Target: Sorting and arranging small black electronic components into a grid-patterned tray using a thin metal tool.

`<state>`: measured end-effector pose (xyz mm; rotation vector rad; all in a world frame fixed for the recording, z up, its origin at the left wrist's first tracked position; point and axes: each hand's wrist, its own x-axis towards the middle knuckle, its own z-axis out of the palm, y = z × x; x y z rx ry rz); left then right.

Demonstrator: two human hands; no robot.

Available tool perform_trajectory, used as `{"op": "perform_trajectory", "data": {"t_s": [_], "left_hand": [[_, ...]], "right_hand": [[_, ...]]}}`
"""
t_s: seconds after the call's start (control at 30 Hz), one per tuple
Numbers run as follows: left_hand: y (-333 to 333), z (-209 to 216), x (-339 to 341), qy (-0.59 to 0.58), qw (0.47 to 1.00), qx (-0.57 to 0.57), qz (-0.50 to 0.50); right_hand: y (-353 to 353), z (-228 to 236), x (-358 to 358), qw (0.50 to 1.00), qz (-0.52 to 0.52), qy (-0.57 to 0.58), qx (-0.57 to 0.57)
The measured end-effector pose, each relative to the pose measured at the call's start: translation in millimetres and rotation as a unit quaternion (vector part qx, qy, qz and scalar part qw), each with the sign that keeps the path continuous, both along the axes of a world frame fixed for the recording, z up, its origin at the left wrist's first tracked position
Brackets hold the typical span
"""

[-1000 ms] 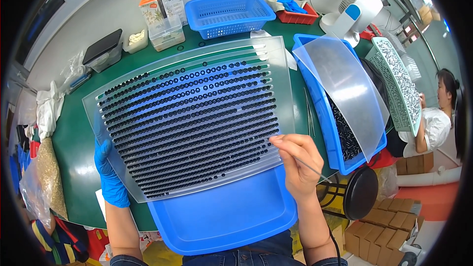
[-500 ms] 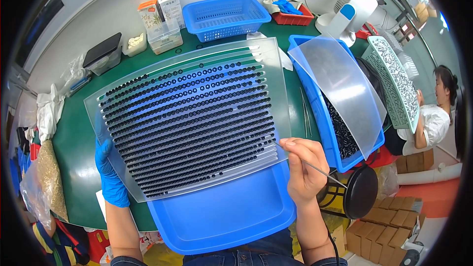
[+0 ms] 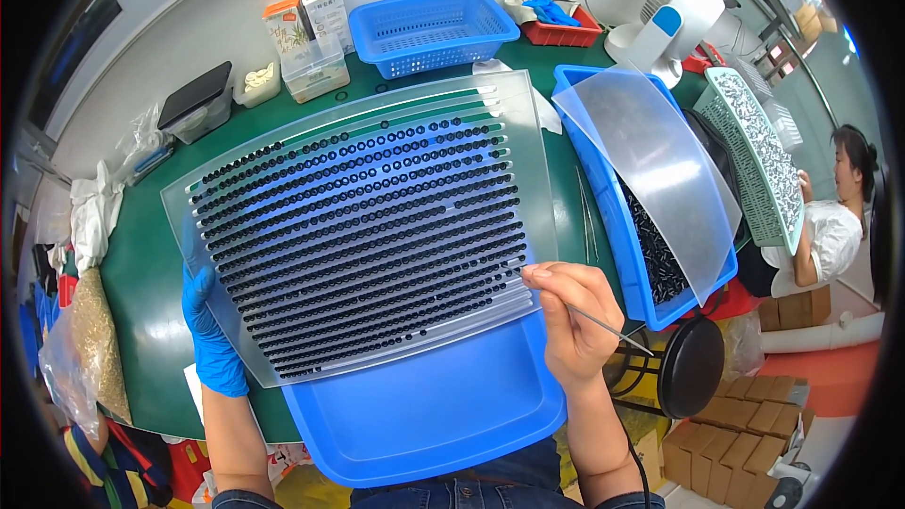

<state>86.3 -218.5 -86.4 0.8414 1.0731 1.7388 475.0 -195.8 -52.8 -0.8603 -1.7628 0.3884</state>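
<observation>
A clear slotted plate (image 3: 533, 179) is held tilted over a shallow blue tray (image 3: 415, 419). Rows of small black nut-like rings (image 3: 377, 217) fill most of its slots. My left hand (image 3: 213, 335), in a blue glove, grips the plate's lower left edge; some of its fingers show through the plate or are hidden behind it. Bare, my right hand (image 3: 580, 320) pinches slim metal tweezers (image 3: 608, 325) at the plate's right edge, beside the ends of the lower rows. The tips of the tweezers are hard to make out.
On the green table (image 3: 141, 292), a second pair of tweezers (image 3: 586, 217) lies right of the plate. Beyond is a blue bin (image 3: 636, 302) of black parts, partly covered by a clear sheet (image 3: 665, 179). A blue basket (image 3: 434, 33) stands behind. Another person (image 3: 830, 226) sits at right.
My right hand has shifted slightly left and down along the plate's right edge, tilting the tweezers a little. The plate and my left hand look the same.
</observation>
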Motion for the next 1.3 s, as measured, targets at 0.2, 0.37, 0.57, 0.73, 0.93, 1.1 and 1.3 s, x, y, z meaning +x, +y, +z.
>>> {"op": "perform_trajectory", "data": {"t_s": [0.2,0.37,0.57,0.73,0.93,1.1,1.3], "left_hand": [[-0.8,-3.6,-2.9,-0.001,1.0,0.006,0.001],[0.7,-2.4,-2.1,-0.005,1.0,0.007,-0.003],[-0.3,-2.8,-3.5,0.006,1.0,-0.008,0.006],[1.9,-0.7,0.0,0.016,1.0,-0.005,0.009],[1.4,0.0,-2.2,0.02,1.0,-0.009,0.004],[0.6,-2.9,-4.1,0.008,1.0,-0.019,0.001],[0.0,-1.8,-4.3,0.019,1.0,-0.017,0.008]], "right_hand": [[2.0,2.6,-2.8,1.0,-0.004,-0.009,-0.002],[4.8,2.3,-3.8,1.0,-0.007,-0.03,-0.007],[-1.6,5.1,-0.5,0.999,-0.017,-0.039,-0.003],[-6.1,1.7,4.0,0.999,-0.035,0.006,-0.009],[-3.0,3.6,1.9,1.0,-0.028,-0.006,-0.001],[-1.1,1.0,1.5,1.0,-0.031,-0.005,0.002],[1.6,0.8,-0.7,1.0,-0.018,-0.001,0.009]]}}
